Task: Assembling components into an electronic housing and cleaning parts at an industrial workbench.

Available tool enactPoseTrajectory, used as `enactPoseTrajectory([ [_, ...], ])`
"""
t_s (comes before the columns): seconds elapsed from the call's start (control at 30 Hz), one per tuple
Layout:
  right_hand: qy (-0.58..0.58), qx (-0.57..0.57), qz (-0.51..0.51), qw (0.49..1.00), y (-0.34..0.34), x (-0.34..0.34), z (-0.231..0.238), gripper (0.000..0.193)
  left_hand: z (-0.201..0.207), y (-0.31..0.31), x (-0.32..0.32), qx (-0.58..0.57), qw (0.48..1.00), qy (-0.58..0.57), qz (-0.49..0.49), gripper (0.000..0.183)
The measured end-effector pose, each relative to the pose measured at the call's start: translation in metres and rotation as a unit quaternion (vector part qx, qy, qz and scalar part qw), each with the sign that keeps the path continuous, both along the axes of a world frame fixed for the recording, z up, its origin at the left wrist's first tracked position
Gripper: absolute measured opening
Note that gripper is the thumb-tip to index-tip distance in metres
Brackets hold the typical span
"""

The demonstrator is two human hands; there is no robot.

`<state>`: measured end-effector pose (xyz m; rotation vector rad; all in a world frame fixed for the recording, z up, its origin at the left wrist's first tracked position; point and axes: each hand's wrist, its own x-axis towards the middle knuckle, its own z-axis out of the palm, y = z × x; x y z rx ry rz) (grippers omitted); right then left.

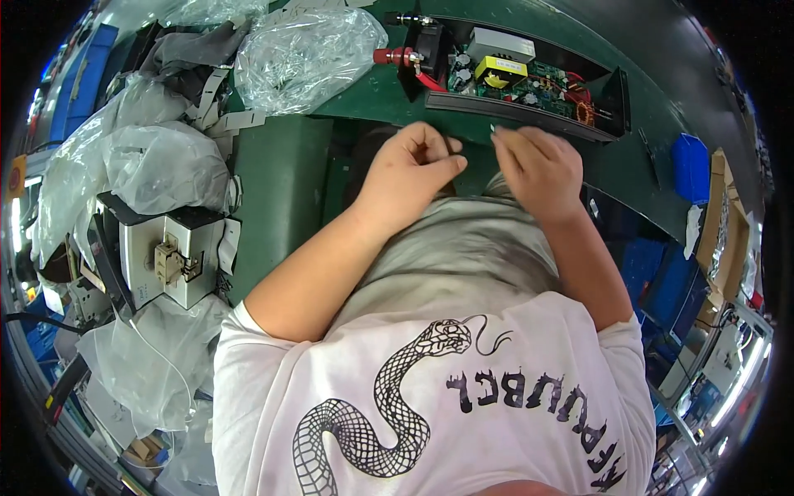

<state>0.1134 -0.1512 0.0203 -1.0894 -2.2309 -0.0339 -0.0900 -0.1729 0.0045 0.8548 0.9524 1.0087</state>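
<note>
L hand (409, 169), upper ctr of frame: fingers curled, thumb near index; can't tell if anything's held, poss. a tiny dark bit at the tips. R hand (542, 169), just right of ctr: thumb + fingers pinched, apparently on a small white-tipped piece (493, 129), too small to ID. Pinch grip prob. for fine control; both hands up in front of the lap, near each other, prob. so small stuff stays in view

Open electronics unit (517, 114) = upper right of ctr, just beyond the hands, on green bench (356, 105); open side up, prob. for access to the board w/ yellow-wrapped component (501, 73). Red terminal (390, 56) sticks out its left end, toward clear plastic bag (310, 62), upper left of ctr
</note>
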Motion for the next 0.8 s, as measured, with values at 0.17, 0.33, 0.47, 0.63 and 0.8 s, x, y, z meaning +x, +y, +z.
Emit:
enactPoseTrajectory([
  [0.17, -0.063, 0.067, -0.083, 0.992, 0.01, -0.001, -0.015, 0.011, 0.003, 0.0, -0.004, 0.015, 1.0, 0.012, -0.024, 0.019],
  [0.33, -0.037, 0.062, -0.1, 0.992, 0.009, -0.002, -0.019, 0.008, 0.006, -0.001, -0.006, 0.001, 0.999, 0.019, -0.049, 0.017],
  [0.47, -0.067, 0.043, -0.114, 0.99, 0.009, -0.01, -0.008, 0.006, 0.006, -0.002, -0.006, 0.001, 0.998, 0.033, -0.052, 0.016],
  [0.63, -0.041, -0.005, -0.174, 0.984, 0.009, -0.009, -0.009, 0.009, 0.004, 0.001, -0.003, 0.004, 0.998, 0.034, -0.045, 0.017],
  [0.8, -0.086, 0.055, -0.11, 0.989, 0.012, -0.007, 0.023, 0.012, -0.001, 0.003, -0.002, 0.019, 0.999, 0.015, -0.032, 0.02],
])
